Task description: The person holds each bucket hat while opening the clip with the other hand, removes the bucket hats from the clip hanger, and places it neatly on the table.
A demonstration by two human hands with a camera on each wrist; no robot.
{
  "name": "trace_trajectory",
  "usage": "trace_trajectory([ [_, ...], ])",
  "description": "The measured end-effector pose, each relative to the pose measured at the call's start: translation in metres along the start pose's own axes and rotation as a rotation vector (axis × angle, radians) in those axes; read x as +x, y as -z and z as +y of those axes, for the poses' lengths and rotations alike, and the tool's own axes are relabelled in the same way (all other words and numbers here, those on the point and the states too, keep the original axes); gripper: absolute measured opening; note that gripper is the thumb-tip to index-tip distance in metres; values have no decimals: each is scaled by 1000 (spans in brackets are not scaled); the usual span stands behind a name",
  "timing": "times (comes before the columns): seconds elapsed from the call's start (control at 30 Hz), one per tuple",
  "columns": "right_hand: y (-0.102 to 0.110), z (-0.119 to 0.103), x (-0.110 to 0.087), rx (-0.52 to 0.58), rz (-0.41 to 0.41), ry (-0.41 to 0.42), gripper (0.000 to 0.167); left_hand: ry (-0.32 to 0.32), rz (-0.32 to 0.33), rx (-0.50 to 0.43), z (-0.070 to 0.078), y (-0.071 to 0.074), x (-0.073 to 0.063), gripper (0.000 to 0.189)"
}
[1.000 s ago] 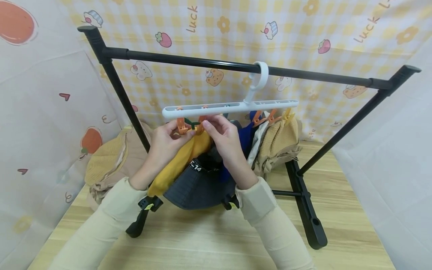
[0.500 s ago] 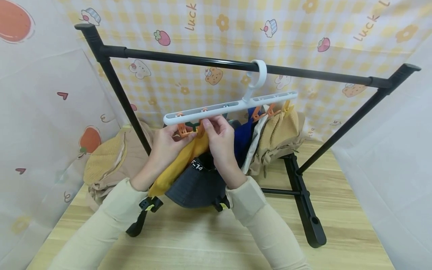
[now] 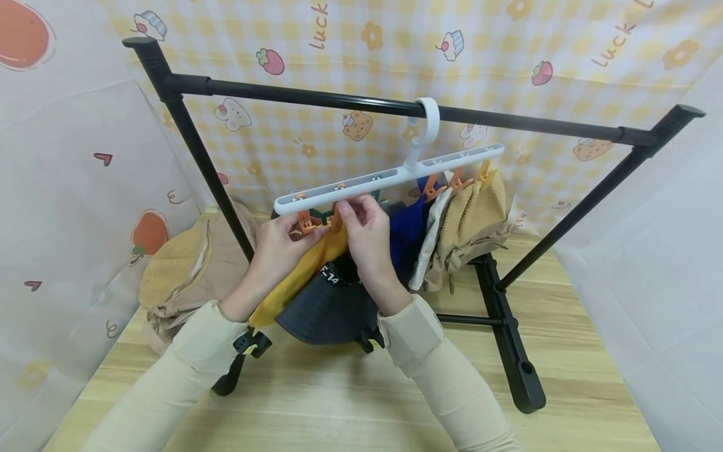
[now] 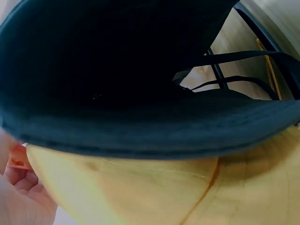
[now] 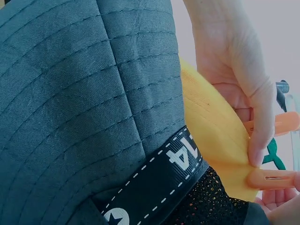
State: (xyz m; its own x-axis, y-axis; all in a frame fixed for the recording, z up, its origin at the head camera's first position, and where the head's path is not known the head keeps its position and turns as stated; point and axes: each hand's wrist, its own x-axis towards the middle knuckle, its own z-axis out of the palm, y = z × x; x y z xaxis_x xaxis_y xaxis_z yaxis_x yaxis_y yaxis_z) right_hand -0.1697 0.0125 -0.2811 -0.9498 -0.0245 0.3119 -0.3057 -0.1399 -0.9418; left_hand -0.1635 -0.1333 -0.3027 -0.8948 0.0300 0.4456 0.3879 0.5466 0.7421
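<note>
A yellow hat hangs below the left part of a white hanger. My left hand pinches the hat's upper edge beside an orange clip; in the right wrist view its thumb crosses that clip, the tip on the fabric. My right hand pinches a second orange clip, which sits at the yellow edge. Between the two clips shows a dark green piece. A dark grey bucket hat with a lettered band hangs close in front, covering much of both wrist views.
The hanger hooks over a black rack's bar, tilted with its left end low. A blue item and a tan hat hang at right from orange and yellow clips. Another tan hat lies on the wooden table at left.
The hanger has tilted, its left end dropping and its right end rising, and its hook has shifted slightly left. My right hand has moved a little left; both hands keep their grips.
</note>
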Motion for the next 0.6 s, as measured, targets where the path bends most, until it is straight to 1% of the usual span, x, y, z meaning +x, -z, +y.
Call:
trace_trajectory([
  [0.2,0,-1,0,-10,-7,-12,23,42,-64,-38,-11,-2,-7,20],
  [0.3,2,-1,0,-15,-27,-29,24,70,-85,-37,-15,-2,-11,20],
  [0.37,3,-2,0,-29,-47,-47,24,85,-92,-34,-17,-1,-12,21],
  [0.47,6,-4,1,-51,-94,-90,26,92,-95,-19,-19,0,-13,22],
  [0.6,10,-9,1,-91,-158,-147,28,98,-83,-39,-24,2,-15,24],
])
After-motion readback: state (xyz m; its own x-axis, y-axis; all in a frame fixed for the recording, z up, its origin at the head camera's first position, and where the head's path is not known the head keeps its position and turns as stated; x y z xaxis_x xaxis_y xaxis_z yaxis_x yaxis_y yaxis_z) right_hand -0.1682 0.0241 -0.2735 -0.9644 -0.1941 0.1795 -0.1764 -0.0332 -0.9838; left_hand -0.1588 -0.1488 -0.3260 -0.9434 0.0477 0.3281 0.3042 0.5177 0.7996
